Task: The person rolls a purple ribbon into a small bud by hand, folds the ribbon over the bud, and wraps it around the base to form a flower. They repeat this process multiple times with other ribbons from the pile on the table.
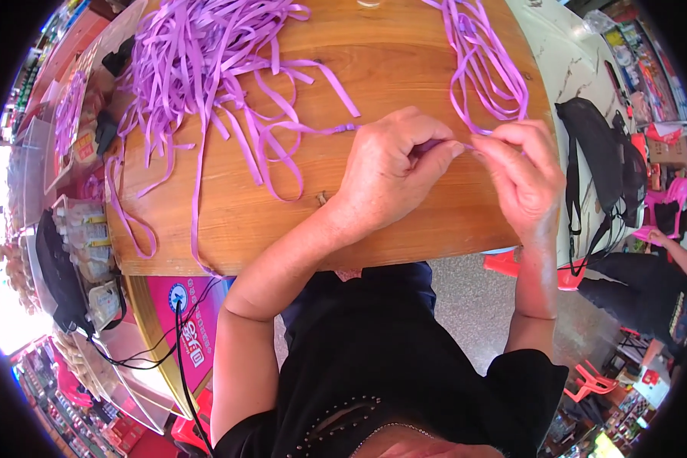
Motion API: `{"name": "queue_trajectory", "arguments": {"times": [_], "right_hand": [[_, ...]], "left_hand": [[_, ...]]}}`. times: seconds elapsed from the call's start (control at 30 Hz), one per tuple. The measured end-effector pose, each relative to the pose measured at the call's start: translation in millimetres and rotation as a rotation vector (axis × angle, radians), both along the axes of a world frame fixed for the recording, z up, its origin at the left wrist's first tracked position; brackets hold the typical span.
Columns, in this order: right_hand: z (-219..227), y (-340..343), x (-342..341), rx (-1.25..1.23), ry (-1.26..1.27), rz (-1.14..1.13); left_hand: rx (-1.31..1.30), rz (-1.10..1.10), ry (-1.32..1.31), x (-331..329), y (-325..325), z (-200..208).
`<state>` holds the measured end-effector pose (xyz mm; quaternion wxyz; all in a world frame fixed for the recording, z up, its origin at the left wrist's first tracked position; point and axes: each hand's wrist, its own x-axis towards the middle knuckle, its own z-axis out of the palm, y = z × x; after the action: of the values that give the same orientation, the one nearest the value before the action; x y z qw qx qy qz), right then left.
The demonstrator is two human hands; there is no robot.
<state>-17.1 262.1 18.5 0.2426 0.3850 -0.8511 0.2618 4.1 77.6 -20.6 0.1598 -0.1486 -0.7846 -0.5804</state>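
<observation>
Over the wooden table (343, 221) both my hands meet, fingertips almost touching. My left hand (401, 164) is closed around a purple ribbon strap (346, 128), part of which leaves the fist on the left side. Thumb and forefinger of my right hand (523, 172) pinch a purple strap end close to the left fingertips; the fingers hide most of it. Beyond my right hand lies a looped bundle of purple straps (487, 65). A large tangled heap of purple straps (187, 65) fills the far left, with loose ends trailing toward me.
A black bag (599, 149) rests on a white marbled surface (553, 46) to the right. Dark cables (179, 336) hang at the left below the table edge, near a pink printed panel (183, 313). Another person (641, 282) sits at the far right.
</observation>
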Motion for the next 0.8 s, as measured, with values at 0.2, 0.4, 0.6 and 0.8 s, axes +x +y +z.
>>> {"name": "queue_trajectory", "arguments": {"times": [0.2,0.4,0.6,0.8], "right_hand": [[-10,19,19,-0.166,-0.619,0.088],[-29,-6,16,-0.756,-0.794,0.313],[-35,-15,7,-0.736,-0.559,0.187],[-26,-21,10,-0.399,-0.325,0.025]], "left_hand": [[0.081,-0.093,0.003,-2,4,-4],[0.718,-0.274,-0.351,-2,14,-15],[0.665,-0.166,-0.227,0,17,-17],[0.494,-0.053,-0.106,-1,15,-20]]}}
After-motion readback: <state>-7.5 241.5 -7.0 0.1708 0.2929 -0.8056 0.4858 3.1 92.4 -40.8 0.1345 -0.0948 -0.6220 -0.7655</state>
